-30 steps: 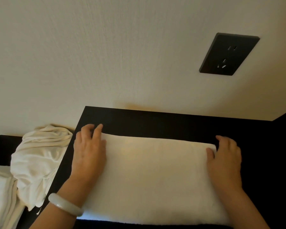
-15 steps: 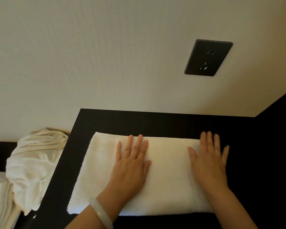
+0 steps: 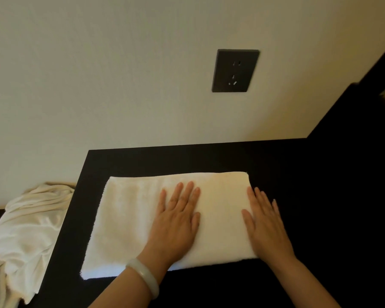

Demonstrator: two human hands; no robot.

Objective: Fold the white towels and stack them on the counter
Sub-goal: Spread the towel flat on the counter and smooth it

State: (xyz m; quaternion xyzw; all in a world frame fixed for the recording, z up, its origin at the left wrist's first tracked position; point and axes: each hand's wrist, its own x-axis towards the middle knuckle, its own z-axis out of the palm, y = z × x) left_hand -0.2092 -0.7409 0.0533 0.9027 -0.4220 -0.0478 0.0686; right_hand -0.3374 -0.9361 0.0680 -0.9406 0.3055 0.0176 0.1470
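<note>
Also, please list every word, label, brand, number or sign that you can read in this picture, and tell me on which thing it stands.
None: no text can be read anywhere in this view.
The dark wall outlet shows only plug slots, no readable marking.
The folded towel, the bracelet and the black counter are plain.

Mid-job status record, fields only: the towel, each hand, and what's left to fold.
folded towel: lies flat on black counter
left hand: flat on the towel's middle, fingers straight
right hand: flat across the towel's right edge, fingers straight
crumpled white pile: left of the counter, unfolded
stack: one folded towel visible
</note>
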